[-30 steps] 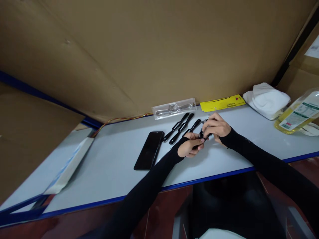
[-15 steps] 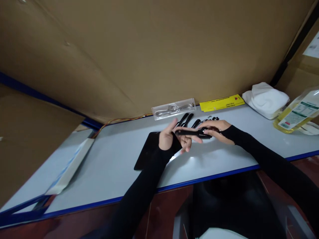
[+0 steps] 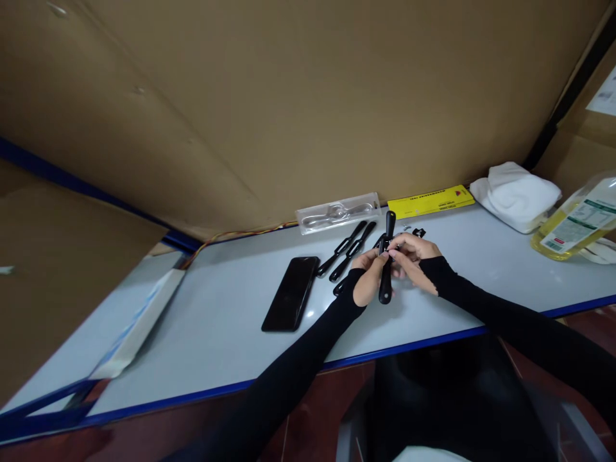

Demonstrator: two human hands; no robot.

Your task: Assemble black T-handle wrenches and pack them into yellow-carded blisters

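A black spokeshave body [image 3: 386, 282], with a long handle at each end, stands nearly upright across my view between my hands. My left hand [image 3: 369, 276] is closed around its middle from the left, thumb on the front. From the right, my right hand [image 3: 412, 256] pinches at the same middle part with thumb and fingertips. Any small part between those fingertips is hidden. Several like black spokeshave bodies [image 3: 353, 251] lie on the table to the left of and behind my hands. Small dark metal parts [image 3: 418, 233] lie just beyond my right hand.
A black phone [image 3: 290, 294] lies left of my hands on the grey-white table [image 3: 212, 308]. Behind are a clear plastic package [image 3: 337, 213] and a yellow card [image 3: 430, 202]. At right are a white cloth bundle [image 3: 517, 192] and a bottle of yellow liquid [image 3: 572, 221]. Cardboard walls the back.
The spokeshave body has turned from lying sideways to nearly upright. My left hand, open before, has moved right and closed on it. My right fingers have shifted to its middle.
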